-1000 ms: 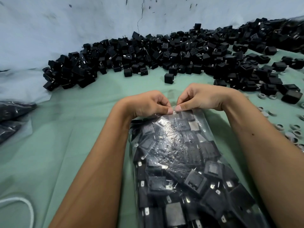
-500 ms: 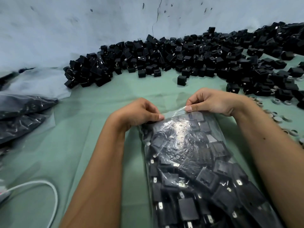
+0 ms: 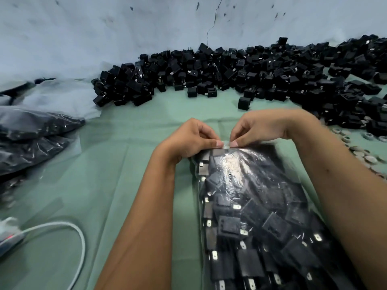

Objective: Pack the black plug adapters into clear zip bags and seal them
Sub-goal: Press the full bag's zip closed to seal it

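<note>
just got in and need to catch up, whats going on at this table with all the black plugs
A person is packing black plug adapters into clear zip bags. Right now both hands pinch the top edge of a filled bag lying on the green cloth: the left hand and right hand meet thumb to thumb at the middle of the zip strip, apparently pressing it shut. A big pile of loose adapters waits along the wall, and filled bags lie off to the left.

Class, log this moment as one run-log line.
step: sealing | left hand: pinches zip bag top | right hand: pinches same edge | contents: black plug adapters | loose adapter pile: behind
</note>
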The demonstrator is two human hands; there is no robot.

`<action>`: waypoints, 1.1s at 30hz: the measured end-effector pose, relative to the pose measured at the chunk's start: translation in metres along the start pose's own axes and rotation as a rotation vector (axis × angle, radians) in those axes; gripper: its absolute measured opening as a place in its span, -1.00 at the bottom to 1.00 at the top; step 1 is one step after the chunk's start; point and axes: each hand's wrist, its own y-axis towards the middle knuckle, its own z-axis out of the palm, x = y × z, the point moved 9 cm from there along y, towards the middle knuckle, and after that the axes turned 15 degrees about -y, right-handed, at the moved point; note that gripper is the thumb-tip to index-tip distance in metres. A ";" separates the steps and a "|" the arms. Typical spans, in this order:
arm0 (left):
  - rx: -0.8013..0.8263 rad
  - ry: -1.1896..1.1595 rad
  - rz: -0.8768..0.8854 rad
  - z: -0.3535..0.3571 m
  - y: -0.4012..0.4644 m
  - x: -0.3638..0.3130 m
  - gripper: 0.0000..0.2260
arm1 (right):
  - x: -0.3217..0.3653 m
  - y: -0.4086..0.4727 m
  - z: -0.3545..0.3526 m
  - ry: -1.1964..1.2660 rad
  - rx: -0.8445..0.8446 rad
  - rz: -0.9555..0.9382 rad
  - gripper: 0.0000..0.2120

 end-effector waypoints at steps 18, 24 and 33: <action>-0.094 -0.253 -0.150 -0.051 -0.026 0.021 -0.86 | 0.050 0.030 0.001 -0.014 -0.065 -0.083 -0.85; -0.103 -0.301 -0.181 -0.055 -0.032 0.023 -0.86 | 0.078 0.049 0.011 -0.053 -0.009 -0.132 -0.65; -0.186 -0.345 -0.167 -0.058 -0.033 0.022 -0.81 | 0.069 0.056 0.012 0.058 -0.003 -0.096 -0.83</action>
